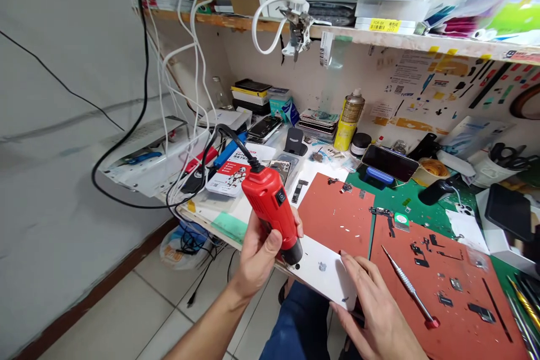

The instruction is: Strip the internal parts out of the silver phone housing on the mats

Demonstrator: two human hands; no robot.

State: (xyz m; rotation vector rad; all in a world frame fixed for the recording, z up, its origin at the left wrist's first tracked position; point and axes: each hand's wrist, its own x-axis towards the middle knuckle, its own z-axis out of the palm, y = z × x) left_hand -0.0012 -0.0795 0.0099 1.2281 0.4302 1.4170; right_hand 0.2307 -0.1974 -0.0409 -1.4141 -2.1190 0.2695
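My left hand (259, 250) is wrapped around a red corded power tool (270, 199) with a black rocker switch. The cord leaves its top end, and its black nose points down. That nose is beside the camera corner of a white smartphone (323, 270) with an apple logo on its back; whether they touch, I cannot tell. At the phone's other end, my right hand (371, 298) grips it, thumb below and fingers along the upper edge. The phone is over the bench's front edge, back side up. A silver screwdriver (407, 284) with a red end lies right of my right hand.
Orange-red mats (337, 216) bear small phone parts. Behind are a yellow spray can (349, 121), a black-screened phone (390, 163) and a cup of scissors (500, 163). White cables (196, 39) hang at left; a shelf (346, 34) with a clamp (297, 28) runs overhead.
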